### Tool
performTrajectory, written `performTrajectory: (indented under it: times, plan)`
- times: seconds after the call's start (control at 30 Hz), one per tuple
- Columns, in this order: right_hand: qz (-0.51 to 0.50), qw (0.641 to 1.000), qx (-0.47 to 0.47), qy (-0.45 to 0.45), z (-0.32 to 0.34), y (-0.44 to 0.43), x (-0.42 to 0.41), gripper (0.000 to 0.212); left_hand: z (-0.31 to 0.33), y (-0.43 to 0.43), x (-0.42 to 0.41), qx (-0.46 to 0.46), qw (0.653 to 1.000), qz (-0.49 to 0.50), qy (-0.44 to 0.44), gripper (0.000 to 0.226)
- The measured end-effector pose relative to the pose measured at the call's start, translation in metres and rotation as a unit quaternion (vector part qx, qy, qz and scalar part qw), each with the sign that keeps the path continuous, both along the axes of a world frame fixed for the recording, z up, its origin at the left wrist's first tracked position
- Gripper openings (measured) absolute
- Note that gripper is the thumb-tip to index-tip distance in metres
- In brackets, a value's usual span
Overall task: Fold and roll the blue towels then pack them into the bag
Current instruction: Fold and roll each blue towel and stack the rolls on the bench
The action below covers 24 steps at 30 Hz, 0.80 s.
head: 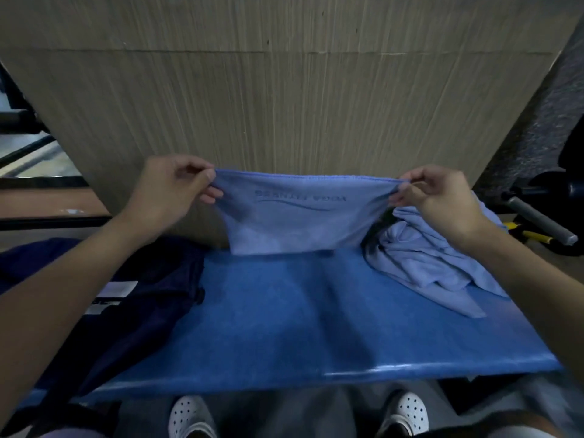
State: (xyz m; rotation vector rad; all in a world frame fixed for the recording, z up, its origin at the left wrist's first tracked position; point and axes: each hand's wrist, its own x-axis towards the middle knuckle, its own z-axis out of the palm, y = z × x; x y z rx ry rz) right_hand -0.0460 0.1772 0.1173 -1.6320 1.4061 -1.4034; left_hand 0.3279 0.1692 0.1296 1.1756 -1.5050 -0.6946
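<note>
We see light-blue towel (pixel 300 226) stretched between hands, hanging over far edge of blue bench (pixel 316 317). Left hand (pixel 177 188) pinches one top corner, right hand (pixel 439 200) the other, hands well apart. Long axis runs left-right; printed lettering inverted. Crumpled towels (pixel 423 257) heaped below right hand. Dark navy bag (pixel 142 298) lies at bench's left; we cannot tell contents.

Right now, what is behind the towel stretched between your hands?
Above and beside the held towel the wood-grain wall panel shows. The towel covers the far edge of the blue bench, so whatever lies there is hidden.
</note>
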Motion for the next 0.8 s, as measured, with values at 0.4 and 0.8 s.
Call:
performTrajectory:
  times: [0.4, 0.8]
  plan:
    - [0.109, 0.943, 0.223, 0.223, -0.174, 0.080, -0.024, 0.035, -0.173, 0.094, 0.020, 0.204, 0.962, -0.058, -0.170, 0.024]
    - [0.090, 0.973, 0.188, 0.097, -0.185, 0.050, -0.019, 0.018, -0.187, 0.059, 0.013, 0.132, 0.967, -0.010, -0.217, 0.022]
